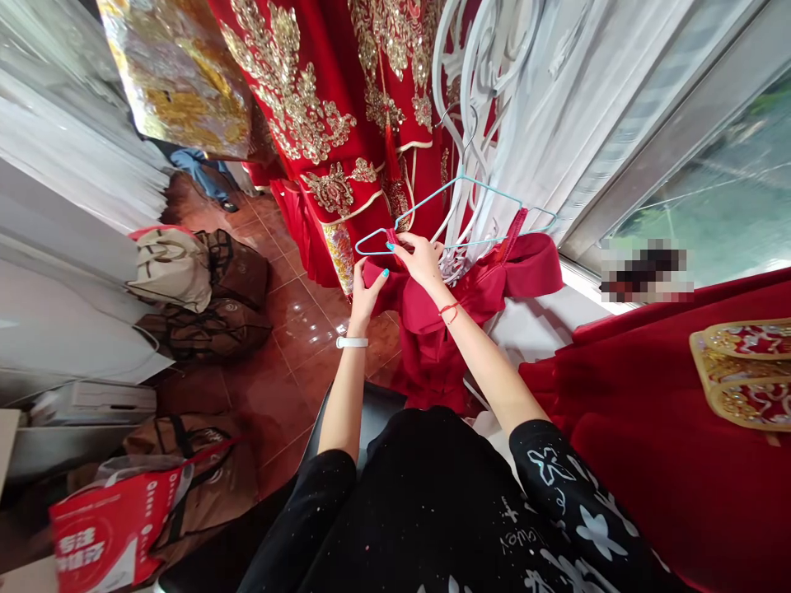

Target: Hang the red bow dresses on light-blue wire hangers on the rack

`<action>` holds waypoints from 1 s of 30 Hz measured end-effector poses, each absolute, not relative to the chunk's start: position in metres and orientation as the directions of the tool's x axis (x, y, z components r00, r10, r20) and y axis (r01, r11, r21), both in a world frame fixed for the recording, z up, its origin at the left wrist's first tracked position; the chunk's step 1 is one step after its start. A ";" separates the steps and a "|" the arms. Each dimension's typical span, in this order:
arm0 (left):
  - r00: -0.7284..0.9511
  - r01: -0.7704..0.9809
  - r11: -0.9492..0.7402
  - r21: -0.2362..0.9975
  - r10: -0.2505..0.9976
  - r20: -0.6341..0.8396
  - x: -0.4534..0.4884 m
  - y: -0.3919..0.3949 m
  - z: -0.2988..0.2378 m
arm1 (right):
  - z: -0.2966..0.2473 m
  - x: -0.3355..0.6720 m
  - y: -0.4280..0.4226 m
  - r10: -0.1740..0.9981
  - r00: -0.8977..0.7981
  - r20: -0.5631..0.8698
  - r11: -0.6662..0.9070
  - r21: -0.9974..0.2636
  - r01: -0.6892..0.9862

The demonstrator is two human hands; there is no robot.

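L hand [366, 303] & R hand [421, 262] are both up at a red garment [432, 354], w/ a pale-blue wire hanger [426, 200] right at the fingers. Good handling here, as a judgement: keep both pinches close to the cloth's top edge, hold the wire steady & keep the fabric off the white scrolled metal rack [479, 107] just behind, since the scrollwork looks likely to snag it. R hand's fingers [400, 245] are together, pinched on a narrow red strip of the garment right by the hanger's left arm; cloth & wire touch there, but can't tell if the wire is inside the pinch. L hand's fingers [376, 276] are curled & clamped on the garment's upper edge, a little lower & just left of R hand; the grip is partly hidden by the hand itself. The garment's bulk drops below both hands, btw the forearms, and a red strap [512, 235] rises near the hanger's right arm. Beyond the hands hangs a red gown w/ gold embroidery [297, 91]. To the R, a window [698, 181] & a red cloth [643, 445] w/ gold-trimmed embroidered pieces [741, 375]. To the L, on the tile floor [297, 329], sit tote bags [203, 296].
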State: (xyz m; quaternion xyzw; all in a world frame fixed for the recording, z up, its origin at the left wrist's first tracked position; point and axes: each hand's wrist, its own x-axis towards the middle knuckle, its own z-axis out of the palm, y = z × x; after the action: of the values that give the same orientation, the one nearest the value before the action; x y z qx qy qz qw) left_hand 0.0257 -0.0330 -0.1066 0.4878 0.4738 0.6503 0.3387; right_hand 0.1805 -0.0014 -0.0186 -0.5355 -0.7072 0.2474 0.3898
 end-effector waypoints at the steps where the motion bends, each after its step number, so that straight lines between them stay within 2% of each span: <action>1: -0.286 -0.007 -0.321 0.947 0.908 0.305 0.030 -0.033 -0.107 | -0.019 0.182 -0.002 0.950 -0.122 0.289 0.307 -0.773 0.555; 3: -0.282 -0.062 -0.321 0.945 0.914 0.292 0.038 -0.033 -0.106 | -0.020 0.186 -0.004 0.948 -0.114 0.298 0.310 -0.775 0.550; 6: -0.361 -0.101 -0.348 0.932 0.886 0.292 0.043 -0.033 -0.105 | -0.022 0.190 -0.005 0.943 -0.103 0.317 0.318 -0.765 0.560; 11: -0.441 -0.060 -0.411 0.910 0.828 0.345 0.030 -0.029 -0.093 | -0.023 0.193 -0.009 0.939 -0.127 0.320 0.330 -0.731 0.597; 14: -0.353 0.095 -0.438 0.894 0.825 0.442 0.017 -0.020 -0.075 | -0.022 0.193 -0.011 0.939 -0.121 0.321 0.327 -0.729 0.601; 17: -0.167 0.277 -0.460 0.843 0.841 0.514 0.013 -0.011 -0.048 | -0.021 0.192 -0.013 0.942 -0.123 0.312 0.322 -0.734 0.597; 22: 0.138 0.608 -0.491 0.624 0.839 0.526 0.028 -0.004 -0.007 | -0.017 0.199 -0.007 0.954 -0.113 0.277 0.284 -0.724 0.629; 24: 0.220 0.641 -0.507 0.576 0.841 0.495 0.035 -0.003 0.000 | -0.016 0.203 -0.001 0.960 -0.129 0.249 0.272 -0.720 0.639; 26: 0.242 0.616 -0.507 0.603 0.850 0.467 0.039 -0.001 0.000 | -0.015 0.206 0.003 0.962 -0.159 0.221 0.271 -0.733 0.623; 30: 0.126 0.576 -0.454 0.680 0.871 0.476 0.038 0.009 -0.015 | -0.020 0.214 -0.002 0.933 -0.214 0.291 0.356 -0.834 0.422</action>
State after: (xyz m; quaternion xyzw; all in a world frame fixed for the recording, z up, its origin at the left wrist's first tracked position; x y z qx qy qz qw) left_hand 0.0376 0.0090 -0.0153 0.7311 0.4946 0.4389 0.1680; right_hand 0.2141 -0.0018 -0.0197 -0.4741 -0.7141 0.3115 0.4102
